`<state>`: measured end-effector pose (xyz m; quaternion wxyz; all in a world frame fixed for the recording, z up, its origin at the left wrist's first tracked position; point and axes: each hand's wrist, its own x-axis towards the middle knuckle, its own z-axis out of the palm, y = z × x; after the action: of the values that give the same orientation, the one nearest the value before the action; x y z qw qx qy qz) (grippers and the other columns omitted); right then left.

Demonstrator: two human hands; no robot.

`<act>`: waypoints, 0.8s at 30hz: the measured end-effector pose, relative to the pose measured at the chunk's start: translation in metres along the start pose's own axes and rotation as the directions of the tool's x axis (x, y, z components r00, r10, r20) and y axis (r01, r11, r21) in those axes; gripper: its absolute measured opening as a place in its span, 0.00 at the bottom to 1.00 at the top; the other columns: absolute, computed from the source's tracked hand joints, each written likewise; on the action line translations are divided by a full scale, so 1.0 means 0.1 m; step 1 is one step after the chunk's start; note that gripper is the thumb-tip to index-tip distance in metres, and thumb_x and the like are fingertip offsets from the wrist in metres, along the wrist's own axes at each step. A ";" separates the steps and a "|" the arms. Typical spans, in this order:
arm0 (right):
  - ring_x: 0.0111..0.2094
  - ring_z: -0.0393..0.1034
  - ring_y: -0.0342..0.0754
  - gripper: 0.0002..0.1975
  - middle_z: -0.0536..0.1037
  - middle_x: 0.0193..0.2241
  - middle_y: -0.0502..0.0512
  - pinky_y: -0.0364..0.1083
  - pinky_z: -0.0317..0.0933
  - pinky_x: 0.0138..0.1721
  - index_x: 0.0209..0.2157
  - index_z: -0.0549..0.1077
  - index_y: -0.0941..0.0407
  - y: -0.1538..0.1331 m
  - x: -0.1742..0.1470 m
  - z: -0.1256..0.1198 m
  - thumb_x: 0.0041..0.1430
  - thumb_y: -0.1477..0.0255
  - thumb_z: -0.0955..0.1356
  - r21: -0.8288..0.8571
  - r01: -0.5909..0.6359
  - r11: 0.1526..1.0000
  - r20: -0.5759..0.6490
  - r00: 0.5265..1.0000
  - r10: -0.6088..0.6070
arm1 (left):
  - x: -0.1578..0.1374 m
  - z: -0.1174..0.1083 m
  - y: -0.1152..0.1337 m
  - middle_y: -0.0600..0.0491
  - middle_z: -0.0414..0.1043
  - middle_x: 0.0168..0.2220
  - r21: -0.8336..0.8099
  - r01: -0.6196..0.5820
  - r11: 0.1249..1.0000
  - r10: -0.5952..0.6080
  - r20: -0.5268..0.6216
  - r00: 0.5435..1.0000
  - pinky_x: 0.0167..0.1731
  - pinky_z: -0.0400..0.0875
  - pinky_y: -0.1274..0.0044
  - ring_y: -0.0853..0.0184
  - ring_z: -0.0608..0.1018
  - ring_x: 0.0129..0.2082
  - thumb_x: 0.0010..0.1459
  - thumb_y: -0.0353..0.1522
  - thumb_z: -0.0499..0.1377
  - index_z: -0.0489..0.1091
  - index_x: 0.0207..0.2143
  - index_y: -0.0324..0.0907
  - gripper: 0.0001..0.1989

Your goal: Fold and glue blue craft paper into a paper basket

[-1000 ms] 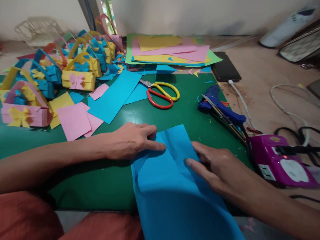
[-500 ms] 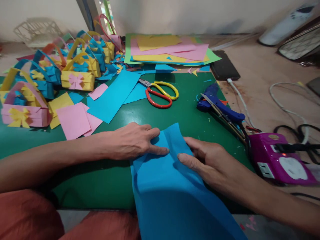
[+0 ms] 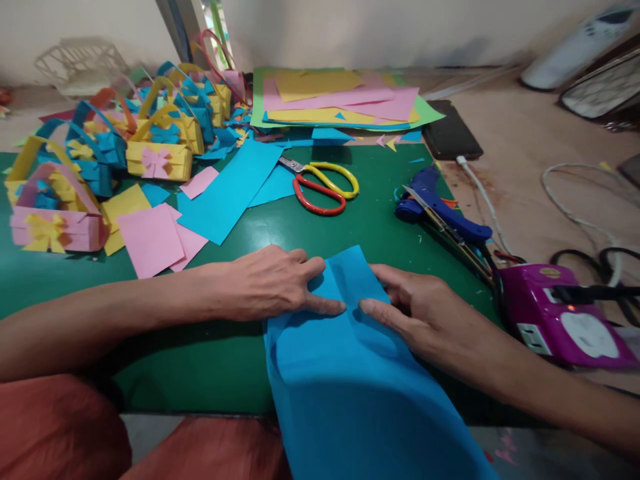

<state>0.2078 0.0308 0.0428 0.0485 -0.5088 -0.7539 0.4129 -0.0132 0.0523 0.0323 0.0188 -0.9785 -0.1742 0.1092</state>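
Observation:
A large sheet of blue paper [image 3: 345,360], creased near its far end, lies partly on the green tabletop [image 3: 200,363] and hangs over the front edge toward me. My left hand [image 3: 277,283] grips its far left part, thumb stretched flat across the top and the other fingers bent. On the right side, my right hand [image 3: 420,310] pinches the paper with the thumb above; its fingers are partly hidden beneath. The two thumb tips nearly meet beside a crease. Beyond the hands rest scissors [image 3: 325,190] with one red and one yellow handle.
Several small paper baskets [image 3: 159,160] stand at the left. Cut pink [image 3: 150,240] and blue pieces [image 3: 233,190] lie before them. Stacked coloured sheets [image 3: 340,100] are at the back. On the right are a blue glue gun [image 3: 450,213], a phone [image 3: 453,130] and a purple power box [image 3: 560,313].
My left thumb has slid slightly right over the paper, closer to my right thumb. The raised far right part of the paper now looks flatter. The view has shifted a little.

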 end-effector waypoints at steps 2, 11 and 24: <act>0.25 0.61 0.43 0.12 0.69 0.26 0.49 0.42 0.54 0.25 0.33 0.67 0.56 0.01 0.00 0.00 0.57 0.62 0.60 -0.002 0.003 1.000 0.003 1.000 -0.003 | 0.00 0.01 -0.01 0.50 0.60 0.36 -0.011 0.005 1.000 -0.005 -0.005 1.000 0.17 0.47 0.77 0.66 0.66 0.28 0.63 0.33 0.46 0.47 0.58 0.60 0.23; 0.24 0.63 0.42 0.16 0.71 0.24 0.49 0.42 0.57 0.23 0.38 0.70 0.56 -0.03 -0.03 0.02 0.58 0.59 0.60 0.147 0.014 0.989 0.059 0.998 -0.023 | 0.01 0.06 -0.04 0.50 0.63 0.34 -0.109 0.040 0.993 -0.048 -0.068 0.996 0.18 0.52 0.78 0.66 0.69 0.29 0.61 0.30 0.48 0.56 0.55 0.51 0.19; 0.33 0.70 0.44 0.15 0.77 0.34 0.51 0.42 0.60 0.33 0.43 0.73 0.54 -0.10 0.00 0.12 0.59 0.65 0.61 0.057 0.126 0.990 0.174 0.976 -0.134 | -0.01 0.23 -0.15 0.52 0.70 0.35 -0.590 0.069 0.805 -0.305 -0.311 0.900 0.28 0.64 0.83 0.72 0.73 0.30 0.55 0.24 0.51 0.59 0.50 0.37 0.18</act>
<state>0.1949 0.0226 0.0414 0.0197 -0.4184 -0.7772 0.4696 -0.0245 0.0659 0.0110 -0.2264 -0.9186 -0.2886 -0.1470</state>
